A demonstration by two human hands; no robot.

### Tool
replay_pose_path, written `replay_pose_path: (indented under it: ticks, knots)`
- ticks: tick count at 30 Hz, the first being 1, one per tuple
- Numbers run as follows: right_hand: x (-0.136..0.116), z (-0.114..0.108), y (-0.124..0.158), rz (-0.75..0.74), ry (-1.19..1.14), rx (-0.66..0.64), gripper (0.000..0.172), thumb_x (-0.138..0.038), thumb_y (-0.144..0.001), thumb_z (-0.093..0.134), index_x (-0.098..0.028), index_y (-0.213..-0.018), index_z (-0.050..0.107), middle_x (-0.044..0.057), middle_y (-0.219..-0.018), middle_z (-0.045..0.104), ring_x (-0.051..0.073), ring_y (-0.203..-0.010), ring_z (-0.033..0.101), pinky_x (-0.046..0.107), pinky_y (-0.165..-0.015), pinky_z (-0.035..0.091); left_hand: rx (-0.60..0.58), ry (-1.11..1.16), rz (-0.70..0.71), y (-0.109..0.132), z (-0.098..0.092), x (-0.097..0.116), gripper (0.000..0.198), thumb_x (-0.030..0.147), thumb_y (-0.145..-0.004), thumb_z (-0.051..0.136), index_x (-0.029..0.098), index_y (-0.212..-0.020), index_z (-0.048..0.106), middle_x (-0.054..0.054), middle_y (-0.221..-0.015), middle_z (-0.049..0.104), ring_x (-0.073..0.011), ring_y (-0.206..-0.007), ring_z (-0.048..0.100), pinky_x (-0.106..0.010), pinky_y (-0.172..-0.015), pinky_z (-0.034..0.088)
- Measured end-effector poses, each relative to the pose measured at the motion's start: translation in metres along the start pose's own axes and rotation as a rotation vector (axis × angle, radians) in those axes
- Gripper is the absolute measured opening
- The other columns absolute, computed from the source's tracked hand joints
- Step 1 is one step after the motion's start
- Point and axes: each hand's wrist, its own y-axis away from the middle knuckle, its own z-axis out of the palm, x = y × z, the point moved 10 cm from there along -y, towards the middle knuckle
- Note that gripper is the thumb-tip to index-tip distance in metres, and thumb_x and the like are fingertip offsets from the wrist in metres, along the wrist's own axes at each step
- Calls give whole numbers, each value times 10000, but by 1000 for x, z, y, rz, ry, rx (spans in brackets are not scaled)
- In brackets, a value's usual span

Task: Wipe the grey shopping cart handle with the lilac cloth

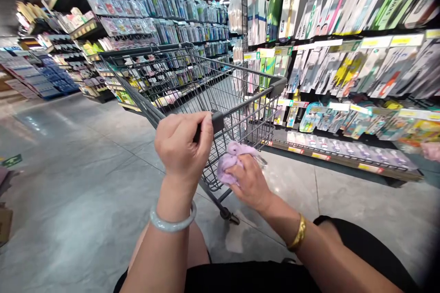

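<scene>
L hand (182, 146) clenched round the cart handle (217, 121), knuckles up, wrist w/ pale bangle (172, 223). R hand (249, 182) grasping a bunched purple cloth (231, 161), pressed vs the rear mesh of the cart (192, 78) just below the handle; gold bracelet (298, 233) on that wrist.

Cloth sits btw R fingers and the wire, lower right of the handle end. Looks soft, light, limp — prob crumples to any shape, no grip issue, not fragile; best held as a wad in the palm, as here. Cart is stiff metal wire on wheels, likely rolls easy on the smooth floor (68, 183), so handle grip prob steadies it.

Basket looks mostly bare; contents hard to tell thru mesh. Shelves (360, 68) of hanging packets on the right, close to cart; more racks far left across the aisle.
</scene>
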Motion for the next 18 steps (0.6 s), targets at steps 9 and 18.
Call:
replay_pose_path:
  ticks: [9,18]
  knots:
    - [83,-21,0,360,-8,173,192,-177,-825,522,-218,-1008,567,67,-974,544,224,-921,513,382,-795,476,15,-53,-235,-4,-11,-31,292,381,-971,556,231,-786,726,-15,-693,662,-160,-683,591,-341,-681,428]
    - [9,20,-6,-61,-18,-75,277,-134,-818,549,-252,-1048,648,74,-1034,596,224,-963,503,388,-852,450,-140,-52,-104,-7,13,8,235,421,-950,584,271,-1091,696,-12,-1169,694,-235,-1180,596,-524,-1156,301]
